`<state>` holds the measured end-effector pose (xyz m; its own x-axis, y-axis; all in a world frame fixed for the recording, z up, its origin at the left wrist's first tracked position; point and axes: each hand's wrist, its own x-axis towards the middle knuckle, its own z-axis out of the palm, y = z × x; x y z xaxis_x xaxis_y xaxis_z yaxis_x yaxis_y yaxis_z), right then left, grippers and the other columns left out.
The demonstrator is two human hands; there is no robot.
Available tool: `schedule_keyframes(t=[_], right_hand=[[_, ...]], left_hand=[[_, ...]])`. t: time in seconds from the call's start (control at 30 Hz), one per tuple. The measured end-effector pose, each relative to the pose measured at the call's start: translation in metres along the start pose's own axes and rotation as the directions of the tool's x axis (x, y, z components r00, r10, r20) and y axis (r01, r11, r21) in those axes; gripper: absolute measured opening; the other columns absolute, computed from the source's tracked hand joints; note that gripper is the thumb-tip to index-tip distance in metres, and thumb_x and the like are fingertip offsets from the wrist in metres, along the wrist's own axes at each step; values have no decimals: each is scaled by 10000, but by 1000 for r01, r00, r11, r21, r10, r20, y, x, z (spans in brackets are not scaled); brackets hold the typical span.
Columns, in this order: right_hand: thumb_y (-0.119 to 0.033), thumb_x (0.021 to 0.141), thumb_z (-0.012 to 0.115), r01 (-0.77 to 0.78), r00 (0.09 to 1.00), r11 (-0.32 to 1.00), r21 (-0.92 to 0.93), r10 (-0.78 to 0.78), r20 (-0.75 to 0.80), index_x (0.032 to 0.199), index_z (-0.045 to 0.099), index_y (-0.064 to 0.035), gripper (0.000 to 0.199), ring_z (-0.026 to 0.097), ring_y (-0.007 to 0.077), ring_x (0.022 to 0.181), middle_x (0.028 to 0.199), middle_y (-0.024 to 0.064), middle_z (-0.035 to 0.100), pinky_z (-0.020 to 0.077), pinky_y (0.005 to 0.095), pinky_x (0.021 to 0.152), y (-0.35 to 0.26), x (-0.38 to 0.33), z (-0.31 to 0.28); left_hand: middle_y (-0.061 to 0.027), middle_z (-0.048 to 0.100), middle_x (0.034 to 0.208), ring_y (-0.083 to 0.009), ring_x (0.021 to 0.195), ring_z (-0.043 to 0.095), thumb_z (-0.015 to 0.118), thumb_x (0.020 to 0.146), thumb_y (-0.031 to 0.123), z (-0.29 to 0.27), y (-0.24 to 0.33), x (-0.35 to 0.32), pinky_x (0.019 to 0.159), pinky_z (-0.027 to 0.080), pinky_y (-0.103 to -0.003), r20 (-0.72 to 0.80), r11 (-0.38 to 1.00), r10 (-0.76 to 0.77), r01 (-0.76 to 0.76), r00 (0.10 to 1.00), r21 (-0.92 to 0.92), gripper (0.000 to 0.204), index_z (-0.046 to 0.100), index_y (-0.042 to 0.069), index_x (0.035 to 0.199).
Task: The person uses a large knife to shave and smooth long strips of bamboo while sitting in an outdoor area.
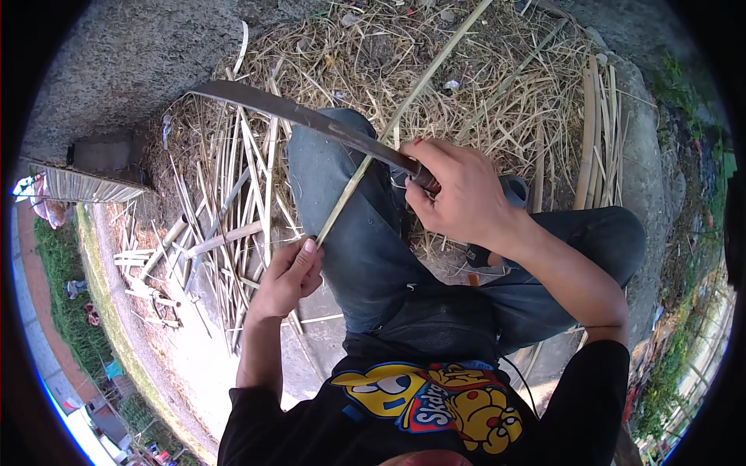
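Note:
My right hand [462, 186] is closed around the dark handle of a machete [311, 120]. Its long, dull blade points to the far left, above my bent left knee. A long, narrow bamboo strip [346, 196] runs from my left hand [290, 281] up past the blade to the top of the view. My left thumb and fingers pinch its near end. Blade and strip cross close to the machete's handle; whether they touch there I cannot tell. The strip lies slanted over my left trouser leg [342, 225].
Many split bamboo strips [249, 186] are heaped on the left, with thicker bamboo pieces [225, 239] among them. Curly shavings [482, 85] cover the ground ahead. More strips [594, 147] lie along a concrete edge [641, 163] on the right. A rough grey wall [140, 62] stands far left.

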<state>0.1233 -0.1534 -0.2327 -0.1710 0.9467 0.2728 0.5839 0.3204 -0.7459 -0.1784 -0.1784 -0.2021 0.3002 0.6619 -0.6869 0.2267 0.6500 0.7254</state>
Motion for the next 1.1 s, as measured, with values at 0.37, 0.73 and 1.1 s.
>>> schedule_keyframes(t=[0.37, 0.73, 1.1], right_hand=[[-557, 978, 548, 53, 970, 950, -307, 25, 243, 1223, 631, -54, 566, 704, 311, 614, 692, 157, 660, 555, 416, 528, -29, -16, -5], [-610, 992, 504, -331, 939, 857, -396, 341, -46, 940, 647, -9, 621, 648, 331, 496, 524, 128, 590, 526, 426, 480, 71, 21, -61], [-670, 925, 568, 90, 995, 886, -455, -64, 72, 910, 625, -48, 625, 650, 302, 519, 594, 114, 601, 512, 397, 471, 33, -2, -2]], left_hand=[[66, 271, 617, -47, 502, 186, 454, 1090, 383, 0, -2, 3, 437, 171, -244, 60, 993, -31, 38, 998, -110, 416, 466, 85, 800], [67, 257, 630, -50, 509, 189, 407, 1106, 372, -21, -17, -27, 435, 189, -240, 34, 996, -35, 38, 999, -85, 428, 422, 101, 775], [62, 335, 592, -23, 500, 303, 439, 1095, 358, -25, -27, -25, 442, 241, -247, -22, 927, 170, -153, 985, 343, 430, 440, 63, 782]])
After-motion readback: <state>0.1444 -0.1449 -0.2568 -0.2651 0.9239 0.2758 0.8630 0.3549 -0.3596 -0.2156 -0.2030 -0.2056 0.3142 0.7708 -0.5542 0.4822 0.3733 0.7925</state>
